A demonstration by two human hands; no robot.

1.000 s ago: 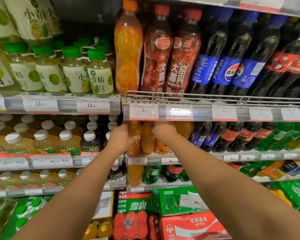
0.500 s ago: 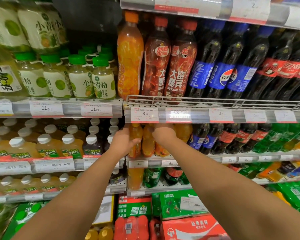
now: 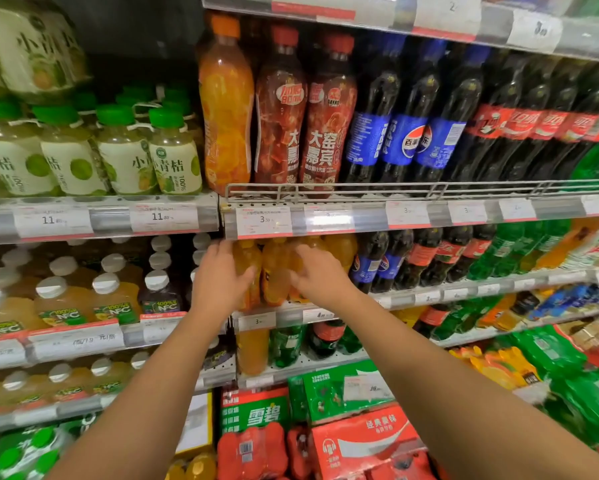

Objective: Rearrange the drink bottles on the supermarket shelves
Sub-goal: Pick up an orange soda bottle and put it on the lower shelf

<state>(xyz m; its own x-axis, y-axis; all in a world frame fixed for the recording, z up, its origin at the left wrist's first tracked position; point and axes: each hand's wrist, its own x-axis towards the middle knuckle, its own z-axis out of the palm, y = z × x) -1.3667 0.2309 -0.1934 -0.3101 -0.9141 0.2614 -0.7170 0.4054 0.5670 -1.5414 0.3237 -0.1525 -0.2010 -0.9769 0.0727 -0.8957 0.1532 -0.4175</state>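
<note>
You face supermarket shelves packed in tiers, each front edge lined with a price-tag strip (image 3: pixel 263 221). On the middle shelf (image 3: pixel 429 296), under that strip at its left end, stand the orange drink bottles (image 3: pixel 274 271). Your left hand (image 3: pixel 218 282) curls its grip round the leftmost one, thumb across the front. Your right hand (image 3: pixel 320 275) lies against the next bottles, fingers bent toward them, but motion blur keeps me from telling whether it clasps one. The strip hides the bottles' caps. Cola bottles (image 3: pixel 426 261) stand just right of them, and green-capped juice bottles (image 3: pixel 173 157) fill the upper shelf's left bay. Small print on the tags is unreadable.
</note>
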